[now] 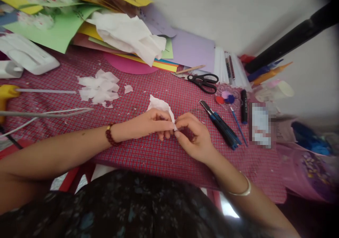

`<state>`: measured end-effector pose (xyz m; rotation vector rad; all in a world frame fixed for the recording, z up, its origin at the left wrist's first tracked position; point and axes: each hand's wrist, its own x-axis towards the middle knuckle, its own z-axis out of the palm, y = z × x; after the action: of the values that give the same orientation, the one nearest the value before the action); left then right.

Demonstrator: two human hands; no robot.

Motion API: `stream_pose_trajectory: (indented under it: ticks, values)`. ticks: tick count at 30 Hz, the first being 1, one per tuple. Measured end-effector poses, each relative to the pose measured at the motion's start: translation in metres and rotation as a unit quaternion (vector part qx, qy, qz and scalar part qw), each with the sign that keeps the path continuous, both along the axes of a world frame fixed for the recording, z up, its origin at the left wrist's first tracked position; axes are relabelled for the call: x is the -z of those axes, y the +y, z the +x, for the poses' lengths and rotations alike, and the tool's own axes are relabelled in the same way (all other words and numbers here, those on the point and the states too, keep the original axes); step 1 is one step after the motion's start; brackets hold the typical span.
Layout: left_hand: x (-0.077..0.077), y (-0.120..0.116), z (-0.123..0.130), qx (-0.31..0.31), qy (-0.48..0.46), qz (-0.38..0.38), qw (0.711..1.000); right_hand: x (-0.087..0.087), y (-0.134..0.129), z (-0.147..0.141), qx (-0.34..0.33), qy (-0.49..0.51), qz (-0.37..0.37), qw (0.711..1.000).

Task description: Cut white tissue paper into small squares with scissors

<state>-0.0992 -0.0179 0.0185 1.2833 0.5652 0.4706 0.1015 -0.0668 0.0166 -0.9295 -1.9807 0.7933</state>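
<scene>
A piece of white tissue paper point(160, 103) is pinched between the fingertips of my left hand point(159, 120), its loose part fanning out behind the fingers. My right hand point(194, 133) meets it from the right, thumb and index finger closed on the tissue's narrow end. Both hands hover over the red checked tablecloth point(148, 153). Left of them lies a pile of torn tissue pieces point(99, 87), with one small scrap point(128, 88) beside it.
To the right lie a utility knife point(221, 125), a paintbrush point(239, 126), a black marker point(244, 107) and scissors point(203, 82). Coloured paper point(194, 47) and a crumpled white tissue point(127, 33) are at the back. A yellow glue gun point(7, 94) and cables point(50, 113) occupy the left.
</scene>
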Motion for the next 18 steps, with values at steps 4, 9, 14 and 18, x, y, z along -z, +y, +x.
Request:
stream_pose_trajectory:
  ticks: [4, 9, 14, 18]
  values:
    - [0.0017, -0.0001, 0.0021, -0.001, 0.015, -0.013, 1.000, -0.0001, -0.0007, -0.0013, 0.006, -0.005, 0.007, 1.000]
    - [0.0020, 0.0001, 0.0013, -0.005, 0.014, -0.022, 1.000, 0.0004, 0.0004, -0.0023, 0.008, 0.001, 0.008, 1.000]
    - [-0.0007, 0.0005, 0.0015, 0.018, 0.026, 0.031, 0.999, 0.0004, 0.0005, -0.0020, 0.005, 0.001, 0.005, 1.000]
    - [0.0003, -0.0006, 0.0028, 0.018, 0.046, 0.049, 0.998, 0.0008, -0.0001, -0.0023, 0.007, 0.006, -0.009, 1.000]
